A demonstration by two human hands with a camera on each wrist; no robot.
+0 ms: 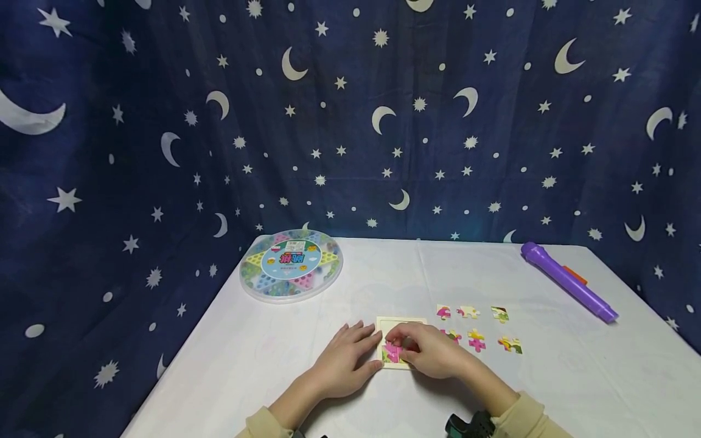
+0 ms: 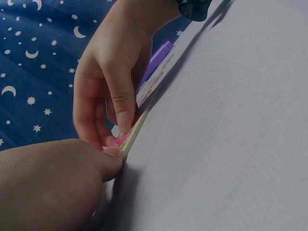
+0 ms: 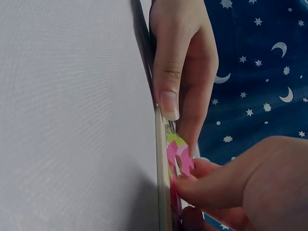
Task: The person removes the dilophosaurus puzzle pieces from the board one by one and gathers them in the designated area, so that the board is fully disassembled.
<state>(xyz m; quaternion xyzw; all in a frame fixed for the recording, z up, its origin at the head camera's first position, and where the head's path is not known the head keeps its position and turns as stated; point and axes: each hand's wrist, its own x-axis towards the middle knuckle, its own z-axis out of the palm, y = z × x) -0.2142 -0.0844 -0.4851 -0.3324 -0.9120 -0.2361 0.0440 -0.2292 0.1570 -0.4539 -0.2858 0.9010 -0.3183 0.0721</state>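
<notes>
In the head view a small cream puzzle tray [image 1: 402,319] lies on the white table. My left hand [image 1: 345,365] rests at its left edge, fingers extended, with the thumb near the lower left corner. Over the tray, my right hand [image 1: 432,351] pinches a pink jigsaw piece [image 3: 184,160] between thumb and fingers; in the right wrist view that piece is tilted up. Pink and green puzzle artwork [image 1: 386,355] shows in the tray's lower left part. My right hand hides much of the tray's right side.
Several loose jigsaw pieces [image 1: 476,340] lie in two rows right of the tray. A round, clear-rimmed board game box [image 1: 292,261] sits at the back left. At the back right lies a purple tube-shaped thing [image 1: 569,281] with an orange part. A star-patterned curtain [image 1: 350,201] hangs behind the table.
</notes>
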